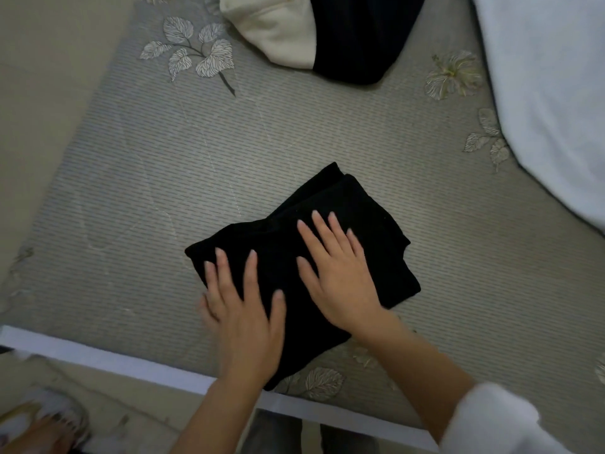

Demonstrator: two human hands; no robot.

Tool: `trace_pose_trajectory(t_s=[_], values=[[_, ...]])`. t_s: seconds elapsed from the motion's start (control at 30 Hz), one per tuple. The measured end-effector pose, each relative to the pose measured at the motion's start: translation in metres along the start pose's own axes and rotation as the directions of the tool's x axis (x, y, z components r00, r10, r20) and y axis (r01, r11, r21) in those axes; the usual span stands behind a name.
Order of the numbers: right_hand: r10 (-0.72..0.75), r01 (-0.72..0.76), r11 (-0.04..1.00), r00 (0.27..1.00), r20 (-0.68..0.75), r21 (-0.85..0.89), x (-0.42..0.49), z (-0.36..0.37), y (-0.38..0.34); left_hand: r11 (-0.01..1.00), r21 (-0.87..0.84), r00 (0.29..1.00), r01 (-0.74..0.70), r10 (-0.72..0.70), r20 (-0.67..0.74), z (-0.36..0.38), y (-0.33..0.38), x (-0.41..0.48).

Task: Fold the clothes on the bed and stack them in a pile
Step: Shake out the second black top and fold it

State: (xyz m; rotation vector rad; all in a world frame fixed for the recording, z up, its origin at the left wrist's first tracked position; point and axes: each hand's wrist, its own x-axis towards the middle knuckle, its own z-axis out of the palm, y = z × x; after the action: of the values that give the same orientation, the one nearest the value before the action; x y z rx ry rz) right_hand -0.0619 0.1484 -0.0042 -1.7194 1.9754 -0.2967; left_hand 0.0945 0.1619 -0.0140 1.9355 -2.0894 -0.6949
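A folded black garment (370,208) lies on the grey patterned mattress (147,178) near its front edge. My left hand (244,309) presses flat on the garment's near left part, fingers straight and spread. My right hand (337,273) lies flat on its middle, fingers straight too. At the far end of the bed sits a heap of clothes: a cream garment (278,27) beside a dark navy one (360,37).
A white blanket or duvet (550,93) covers the right side of the bed. The bed's white front edge (108,358) runs across the lower left. Beyond it is a tiled floor with a slippered foot (45,424).
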Motion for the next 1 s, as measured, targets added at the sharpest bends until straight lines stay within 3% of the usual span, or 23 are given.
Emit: trace_pose_trajectory(t_s=[0.1,0.27,0.37,0.47,0.53,0.6,0.67,0.73,0.9,1.0], values=[[0.013,0.049,0.950,0.981,0.194,-0.309,0.032,0.005,0.027,0.990,0.075,0.986,0.119,-0.127,0.110,0.016,-0.012,-0.007],[0.138,-0.052,0.925,0.969,0.204,-0.377,0.071,-0.005,0.055,0.983,0.060,0.968,0.175,-0.183,0.173,0.023,-0.023,-0.006],[0.213,-0.178,0.955,0.968,0.130,-0.236,0.075,-0.014,0.063,0.978,-0.054,0.968,0.200,-0.188,0.164,0.015,-0.018,-0.005],[0.399,-0.393,0.914,0.915,-0.051,0.103,0.059,-0.024,0.077,0.928,-0.287,0.971,0.239,-0.236,0.043,0.004,-0.019,-0.005],[0.508,-0.479,0.843,0.858,-0.072,0.245,0.043,-0.027,0.089,0.813,-0.468,0.928,0.346,-0.371,0.042,-0.002,-0.023,-0.004],[0.551,-0.517,0.795,0.834,-0.020,0.317,0.029,-0.028,0.097,0.626,-0.599,0.839,0.499,-0.523,0.153,-0.008,-0.026,-0.001],[0.577,-0.548,0.738,0.815,0.051,0.393,0.022,-0.029,0.098,0.466,-0.625,0.738,0.626,-0.614,0.281,-0.012,-0.027,0.003],[0.588,-0.577,0.677,0.797,0.136,0.456,0.018,-0.030,0.095,0.398,-0.606,0.688,0.689,-0.621,0.376,-0.015,-0.028,0.007],[0.583,-0.673,0.424,0.715,0.386,0.606,-0.006,-0.045,0.087,0.481,-0.568,0.737,0.668,-0.530,0.419,-0.032,-0.026,0.013],[0.533,-0.629,0.319,0.737,0.415,0.709,-0.036,-0.059,0.091,0.520,-0.605,0.793,0.603,-0.473,0.384,-0.041,-0.007,0.016]])
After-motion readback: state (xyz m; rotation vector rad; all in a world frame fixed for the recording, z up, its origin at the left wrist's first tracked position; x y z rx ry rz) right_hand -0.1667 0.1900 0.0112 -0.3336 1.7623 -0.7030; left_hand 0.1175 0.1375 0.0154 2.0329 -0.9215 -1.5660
